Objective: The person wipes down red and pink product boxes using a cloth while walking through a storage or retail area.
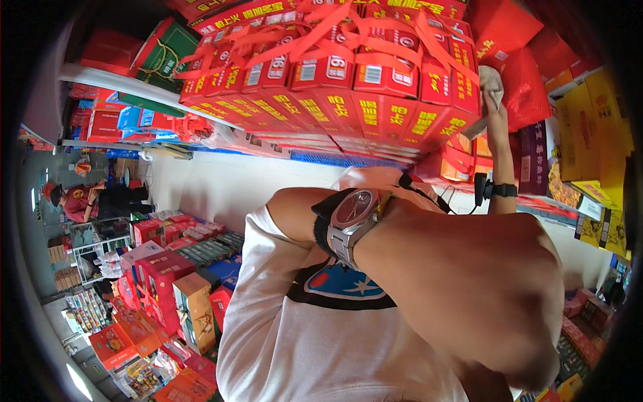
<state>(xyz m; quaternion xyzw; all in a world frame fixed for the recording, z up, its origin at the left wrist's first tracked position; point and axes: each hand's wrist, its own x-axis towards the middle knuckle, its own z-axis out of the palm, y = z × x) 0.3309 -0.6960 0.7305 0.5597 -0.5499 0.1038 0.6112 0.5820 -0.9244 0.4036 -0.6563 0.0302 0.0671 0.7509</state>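
My left hand (469, 275) is bent across my chest, very large and close to view. A silver wristwatch (353, 221) with a dark band is on its wrist; its fingers are hidden. Farther off at the right, my raised right hand (496, 112) grips a greyish cloth (491, 82). The cloth is beside the right end of a row of red drink cartons (321, 100) with yellow print and red carrying straps. A black strap with a small device (492, 190) circles my right wrist, and a dark cord runs from it.
The cartons stand along a shelf with a white edge (134, 84). Yellow boxes (596, 134) and a purple box (534, 161) are at the right. Stacked gift boxes (161, 281) fill the lower left. A person in a red top (80, 203) stands in the aisle beyond.
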